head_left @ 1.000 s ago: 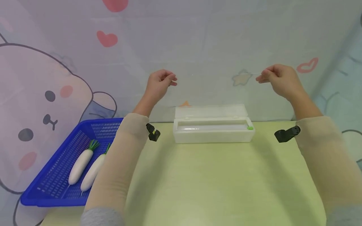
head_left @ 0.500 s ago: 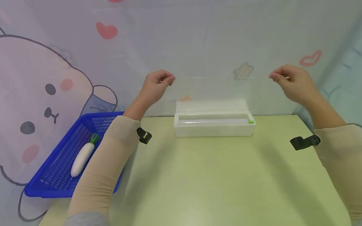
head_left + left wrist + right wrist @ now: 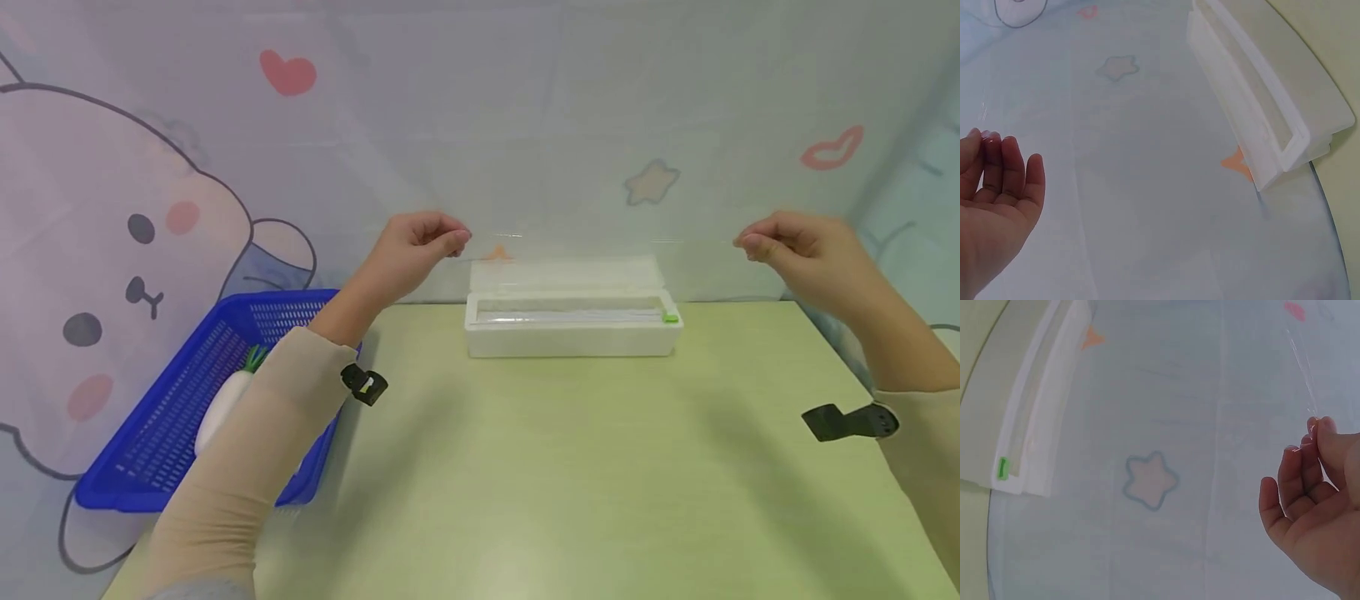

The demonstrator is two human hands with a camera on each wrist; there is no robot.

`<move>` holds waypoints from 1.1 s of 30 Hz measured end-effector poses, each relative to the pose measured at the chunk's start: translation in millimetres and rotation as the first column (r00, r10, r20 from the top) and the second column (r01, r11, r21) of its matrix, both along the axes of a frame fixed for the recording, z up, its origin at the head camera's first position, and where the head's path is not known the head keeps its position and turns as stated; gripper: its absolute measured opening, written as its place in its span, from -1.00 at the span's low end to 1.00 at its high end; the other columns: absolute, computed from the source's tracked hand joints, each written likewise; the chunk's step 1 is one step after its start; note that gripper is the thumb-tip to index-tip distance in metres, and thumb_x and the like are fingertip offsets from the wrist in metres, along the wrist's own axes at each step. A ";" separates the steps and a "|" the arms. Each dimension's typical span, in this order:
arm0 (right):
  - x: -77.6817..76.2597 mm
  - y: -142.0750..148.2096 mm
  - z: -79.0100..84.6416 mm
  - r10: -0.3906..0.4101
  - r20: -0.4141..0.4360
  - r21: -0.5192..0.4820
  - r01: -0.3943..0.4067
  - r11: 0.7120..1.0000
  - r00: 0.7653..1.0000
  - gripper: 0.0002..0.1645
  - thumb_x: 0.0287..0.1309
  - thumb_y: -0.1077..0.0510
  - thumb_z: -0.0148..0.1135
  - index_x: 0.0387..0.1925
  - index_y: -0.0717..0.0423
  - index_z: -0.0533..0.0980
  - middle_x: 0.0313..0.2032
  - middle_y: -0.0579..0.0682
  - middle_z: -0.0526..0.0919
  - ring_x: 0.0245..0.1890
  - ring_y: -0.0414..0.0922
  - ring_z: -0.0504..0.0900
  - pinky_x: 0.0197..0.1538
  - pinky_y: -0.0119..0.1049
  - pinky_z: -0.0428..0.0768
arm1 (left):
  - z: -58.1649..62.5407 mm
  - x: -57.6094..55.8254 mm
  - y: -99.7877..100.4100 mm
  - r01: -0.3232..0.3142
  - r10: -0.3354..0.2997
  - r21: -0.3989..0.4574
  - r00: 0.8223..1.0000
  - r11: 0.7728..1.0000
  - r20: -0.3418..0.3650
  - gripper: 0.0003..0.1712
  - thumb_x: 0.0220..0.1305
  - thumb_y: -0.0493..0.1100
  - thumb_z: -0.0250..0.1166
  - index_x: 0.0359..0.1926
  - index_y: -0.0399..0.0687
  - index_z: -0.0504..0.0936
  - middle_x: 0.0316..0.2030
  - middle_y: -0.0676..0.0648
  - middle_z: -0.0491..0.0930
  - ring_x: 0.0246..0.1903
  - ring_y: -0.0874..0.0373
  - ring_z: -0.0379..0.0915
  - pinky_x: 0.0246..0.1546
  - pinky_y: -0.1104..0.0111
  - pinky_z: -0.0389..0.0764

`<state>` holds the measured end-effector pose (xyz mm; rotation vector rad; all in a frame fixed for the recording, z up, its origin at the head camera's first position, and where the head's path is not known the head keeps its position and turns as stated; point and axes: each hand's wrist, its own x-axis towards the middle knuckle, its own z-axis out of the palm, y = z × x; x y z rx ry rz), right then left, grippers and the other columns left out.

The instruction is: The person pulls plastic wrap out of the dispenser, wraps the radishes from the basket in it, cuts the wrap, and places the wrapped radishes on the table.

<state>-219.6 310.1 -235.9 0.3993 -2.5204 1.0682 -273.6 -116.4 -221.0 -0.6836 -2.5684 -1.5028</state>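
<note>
A clear sheet of cling film [image 3: 1307, 375] stretches between the two hands above the table. Its upper edge shows only as thin glints in the head view, and its lower extent is too transparent to trace. Thumb and fingertips of my left hand [image 3: 408, 254] pinch one end. The other end is pinched by my right hand [image 3: 806, 258], at about the same height. Below and between them stands a white cling film dispenser box [image 3: 573, 340], its lid raised at the back. A pale roll lies inside, and a green slide cutter [image 3: 670, 317] sits at the right end.
On the left, a blue plastic basket [image 3: 120, 498] holds a white radish [image 3: 221, 408] with green tops, partly behind my left forearm. The pale green table [image 3: 570, 450] ends at a curtain [image 3: 570, 133] printed with hearts and a star.
Both hands have spread wider apart, the right one moving further right, and both have lowered slightly in view. My left forearm now covers more of the basket, hiding the second radish. The box stays put.
</note>
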 end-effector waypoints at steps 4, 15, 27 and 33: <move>8.5 3.0 -9.6 0.027 -0.035 -0.033 -0.029 0.999 0.999 -0.76 0.29 0.25 0.17 -0.31 -0.17 0.65 -0.38 -0.52 0.58 -0.32 -0.52 0.51 -0.26 -0.72 0.37 | -5.5 9.2 -3.2 0.035 -0.034 -0.016 0.998 0.999 0.050 -0.73 0.40 -0.16 0.16 -0.07 -0.27 0.64 -0.21 -0.14 0.64 -0.10 0.04 0.54 0.07 0.21 0.49; 36.4 12.9 -38.7 0.056 0.017 -0.006 -0.056 0.998 0.998 -0.84 0.25 0.27 0.22 -0.28 -0.02 0.68 -0.41 -0.38 0.61 -0.36 -0.46 0.55 -0.24 -0.73 0.41 | -29.2 37.5 -9.6 0.162 -0.160 -0.022 0.985 0.987 0.070 -0.80 0.36 -0.28 0.19 -0.13 -0.35 0.65 -0.34 -0.07 0.60 -0.24 0.07 0.51 -0.06 0.31 0.55; 51.9 23.3 -64.2 0.221 0.056 -0.037 -0.219 0.975 0.974 -0.73 0.20 0.42 0.19 -0.26 0.01 0.65 -0.38 -0.31 0.65 -0.36 -0.43 0.57 -0.20 -0.71 0.46 | -55.2 66.8 -11.7 0.213 -0.205 -0.058 0.971 0.975 0.124 -0.79 0.35 -0.31 0.18 -0.06 -0.30 0.63 -0.23 -0.14 0.64 -0.22 0.10 0.54 -0.08 0.26 0.59; 56.8 28.2 -79.2 0.305 0.087 -0.082 -0.298 0.951 0.948 -0.68 0.19 0.48 0.14 -0.23 0.04 0.62 -0.40 -0.24 0.63 -0.35 -0.39 0.58 -0.19 -0.66 0.50 | -66.4 75.4 -12.9 0.206 -0.196 -0.062 0.972 0.977 0.131 -0.83 0.34 -0.31 0.19 -0.12 -0.30 0.64 -0.25 -0.14 0.65 -0.25 0.11 0.54 -0.13 0.30 0.59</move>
